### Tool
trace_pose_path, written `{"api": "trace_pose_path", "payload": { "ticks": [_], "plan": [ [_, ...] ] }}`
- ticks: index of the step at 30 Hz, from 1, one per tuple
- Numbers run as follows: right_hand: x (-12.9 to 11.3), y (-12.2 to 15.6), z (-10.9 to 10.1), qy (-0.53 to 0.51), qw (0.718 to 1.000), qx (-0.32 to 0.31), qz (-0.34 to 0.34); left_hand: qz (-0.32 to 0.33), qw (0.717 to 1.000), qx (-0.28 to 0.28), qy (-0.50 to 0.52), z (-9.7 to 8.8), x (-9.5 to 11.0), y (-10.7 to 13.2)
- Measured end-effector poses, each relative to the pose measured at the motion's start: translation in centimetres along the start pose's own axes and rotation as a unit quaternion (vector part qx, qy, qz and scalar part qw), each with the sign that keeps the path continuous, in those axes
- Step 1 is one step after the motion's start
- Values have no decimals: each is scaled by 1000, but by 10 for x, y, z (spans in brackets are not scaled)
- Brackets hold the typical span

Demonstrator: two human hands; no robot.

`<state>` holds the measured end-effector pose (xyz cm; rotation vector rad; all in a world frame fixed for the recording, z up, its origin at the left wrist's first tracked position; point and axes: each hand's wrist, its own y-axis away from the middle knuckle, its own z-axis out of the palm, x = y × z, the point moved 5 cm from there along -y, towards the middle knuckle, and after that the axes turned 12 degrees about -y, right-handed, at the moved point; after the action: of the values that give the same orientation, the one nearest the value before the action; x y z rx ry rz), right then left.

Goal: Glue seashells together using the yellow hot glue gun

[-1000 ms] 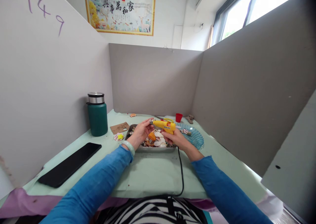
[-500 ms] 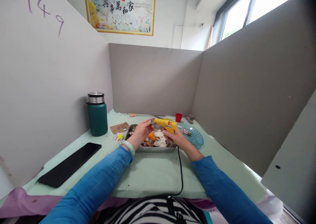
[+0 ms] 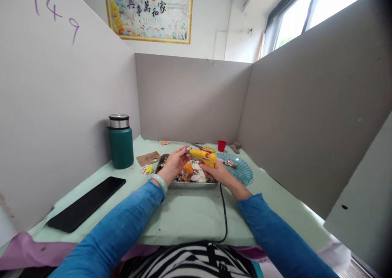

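Note:
My right hand (image 3: 216,172) grips a yellow glue gun (image 3: 202,155), its nozzle pointing left toward my left hand. My left hand (image 3: 174,163) is pinched on a small piece at the nozzle tip, too small to name. Both hands hover over a metal tray (image 3: 192,184) filled with several shells, one of them orange. The gun's black cord (image 3: 225,212) runs from the gun back toward me over the table's near edge.
A green flask (image 3: 120,142) stands at the left and a black phone (image 3: 86,204) lies nearer me. A blue glass plate (image 3: 241,170), a red cup (image 3: 221,145), a brown card (image 3: 148,158) and a small flower piece (image 3: 147,170) surround the tray. Grey partitions enclose the table.
The glue gun and my right hand have shifted slightly left and down toward my left hand. My left hand has barely moved.

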<state>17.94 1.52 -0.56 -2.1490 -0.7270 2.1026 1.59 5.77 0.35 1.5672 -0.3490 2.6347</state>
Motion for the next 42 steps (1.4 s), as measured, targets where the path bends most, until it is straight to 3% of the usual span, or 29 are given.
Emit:
{"api": "trace_pose_path", "payload": {
  "ticks": [6, 13, 19, 23, 27, 35, 38, 42],
  "plan": [
    [-1, 0, 0, 15, 1000, 10, -9, 94, 984, 48, -140, -5, 3, -4],
    [-5, 0, 0, 11, 1000, 20, -11, 168, 918, 98, -345, -6, 8, -1],
    [-6, 0, -1, 32, 999, 26, -13, 136, 950, 97, -263, -9, 3, -4],
    [-4, -1, -1, 44, 998, 33, -16, 157, 938, 109, -289, -7, 8, -2],
    [-3, -1, -1, 49, 998, 36, -22, 185, 891, 131, -392, -5, 14, 4],
    [4, -5, -7, 79, 994, 48, -49, 299, 747, 169, -569, 2, 21, 13],
    [3, -4, -7, 112, 990, 45, -75, 313, 716, 178, -598, 6, 23, 16],
    [-2, -2, -5, 148, 984, 32, -90, 318, 699, 183, -613, 7, 25, 17]
  ]
}}
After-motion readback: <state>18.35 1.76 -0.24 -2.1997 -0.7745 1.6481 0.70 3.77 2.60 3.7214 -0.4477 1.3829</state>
